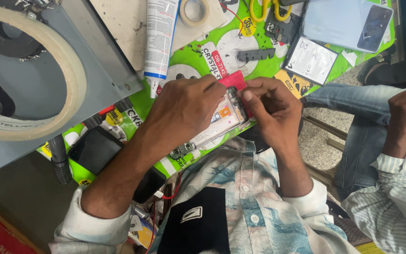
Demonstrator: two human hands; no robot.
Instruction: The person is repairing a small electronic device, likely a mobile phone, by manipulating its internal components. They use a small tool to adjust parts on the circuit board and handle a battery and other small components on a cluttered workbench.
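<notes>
I see my left hand [184, 110] pressing flat over an opened phone frame [219, 120] on the green surface [203, 56], while my right hand [271, 110] fingers pinch its top edge beside a red card [233, 80].

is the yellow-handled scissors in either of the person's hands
No, the yellow-handled scissors lie at the top of the bench, while the left hand and right hand work on the opened phone.

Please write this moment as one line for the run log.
left hand: holds opened phone | right hand: fingertips at its top edge | red card beneath | glue tube, battery nearby
</notes>
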